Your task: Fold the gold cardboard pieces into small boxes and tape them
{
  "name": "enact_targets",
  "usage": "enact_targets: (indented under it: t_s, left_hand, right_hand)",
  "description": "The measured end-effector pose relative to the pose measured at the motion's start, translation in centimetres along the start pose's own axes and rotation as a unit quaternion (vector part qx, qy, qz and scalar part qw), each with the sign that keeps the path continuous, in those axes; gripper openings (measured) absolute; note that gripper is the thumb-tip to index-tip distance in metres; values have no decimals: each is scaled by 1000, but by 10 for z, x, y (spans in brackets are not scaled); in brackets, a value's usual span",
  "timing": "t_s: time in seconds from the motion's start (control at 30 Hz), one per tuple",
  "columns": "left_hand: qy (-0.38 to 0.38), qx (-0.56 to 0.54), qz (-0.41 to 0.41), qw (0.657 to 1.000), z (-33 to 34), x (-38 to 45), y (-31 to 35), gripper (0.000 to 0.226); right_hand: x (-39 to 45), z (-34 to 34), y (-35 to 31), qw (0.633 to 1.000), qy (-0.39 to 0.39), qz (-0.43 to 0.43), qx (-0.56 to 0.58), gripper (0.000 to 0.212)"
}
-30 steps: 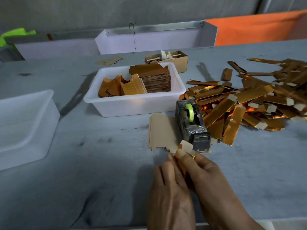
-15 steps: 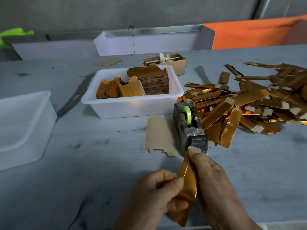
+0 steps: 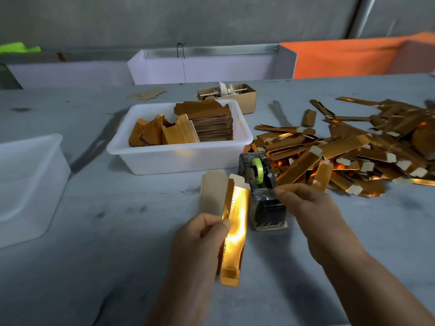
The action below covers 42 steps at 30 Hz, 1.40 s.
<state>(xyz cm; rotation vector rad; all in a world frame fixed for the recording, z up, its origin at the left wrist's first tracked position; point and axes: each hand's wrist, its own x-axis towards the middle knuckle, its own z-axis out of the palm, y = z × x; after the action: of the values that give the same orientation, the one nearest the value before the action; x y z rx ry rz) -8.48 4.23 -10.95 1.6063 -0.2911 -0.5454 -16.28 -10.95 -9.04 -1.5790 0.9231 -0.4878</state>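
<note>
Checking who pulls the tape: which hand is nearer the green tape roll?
Right. The right hand has its fingertips at the dark tape dispenser, just below the green tape roll. The left hand sits lower left, pinching the folded gold cardboard box.

Left hand (image 3: 200,234) pinching folded gold box (image 3: 235,229) upright beside tape dispenser (image 3: 261,191); right hand (image 3: 308,205) pinched at dispenser's top. White tub (image 3: 179,158) of flat blanks behind; finished gold pieces (image 3: 341,156) heaped at right on grey table (image 3: 117,255).
</note>
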Motion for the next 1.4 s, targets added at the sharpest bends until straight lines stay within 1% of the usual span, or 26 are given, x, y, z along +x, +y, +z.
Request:
enact_targets:
  t_s: [0.07, 0.13, 0.17, 0.23, 0.3, 0.37, 0.43, 0.47, 0.5, 0.53, 0.6, 0.67, 0.8, 0.9, 1.0, 1.13, 1.23, 1.3, 1.33, 1.37, 1.4]
  left_hand:
    - [-21, -53, -41, 998, 9, 2, 1, 18]
    - [-40, -116, -64, 990, 18, 5, 4, 21]
    - [-51, -148, -74, 985, 22, 6, 5, 19]
    - [-78, -213, -101, 969, 27, 9, 10, 14]
    - [-108, -278, -122, 947, 31, 11, 14, 17]
    - [-122, -313, -129, 933, 35, 12, 16, 19]
    - [-121, -324, -131, 929, 36, 12, 14, 20]
    - [-119, -321, -130, 930, 35, 13, 12, 20]
    - [-119, -314, -125, 934, 34, 14, 10, 19]
    - [-119, -304, -121, 938, 33, 16, 8, 19]
    - [-115, -279, -115, 946, 30, 17, 3, 20]
    - [-103, -245, -93, 960, 27, 17, -1, 20]
    - [-95, -176, -28, 979, 28, 15, -5, 14]
    - [-104, -139, -3, 985, 34, 16, -3, 16]
    - [-128, -97, 18, 987, 40, 15, -1, 17]
    - [-156, -60, 13, 986, 40, 17, 4, 17]
    - [-162, -42, 12, 986, 39, 17, 7, 15]
    - [-157, -26, 14, 987, 39, 16, 8, 15]
    - [-152, -20, 15, 988, 39, 16, 9, 14]
    - [-148, -21, 12, 989, 40, 16, 9, 13]
    - [-144, -24, 7, 989, 40, 17, 10, 13]
  right_hand:
    - [7, 4, 4, 999, -27, 39, 7, 12]
    - [11, 8, 8, 998, -25, 54, 19, 13]
    - [12, 10, 8, 997, -22, 62, 33, 13]
    - [13, 12, 9, 996, -19, 71, 55, 13]
    - [15, 15, 8, 995, -12, 74, 65, 14]
    - [16, 17, 9, 997, 2, 53, 47, 14]
    - [15, 20, 10, 998, 41, -13, -39, 15]
    - [13, 21, 9, 995, 61, -51, -68, 14]
    - [11, 20, 8, 992, 76, -79, -70, 13]
    - [9, 19, 8, 991, 84, -95, -47, 12]
    - [4, 14, 9, 991, 82, -102, -7, 13]
    - [-1, 10, 14, 992, 74, -97, -17, 18]
    - [-9, 12, 26, 985, 87, -92, -118, 20]
    - [-12, 14, 26, 969, 109, -116, -188, 18]
    - [-15, 16, 28, 976, 102, -110, -161, 19]
    - [-17, 21, 33, 983, 103, -96, -121, 16]
    - [-19, 22, 34, 985, 104, -93, -103, 15]
    - [-18, 21, 31, 980, 102, -103, -135, 18]
    - [-17, 20, 28, 974, 103, -113, -170, 20]
    - [-14, 21, 28, 964, 109, -126, -206, 18]
    - [-12, 20, 27, 956, 116, -131, -235, 12]
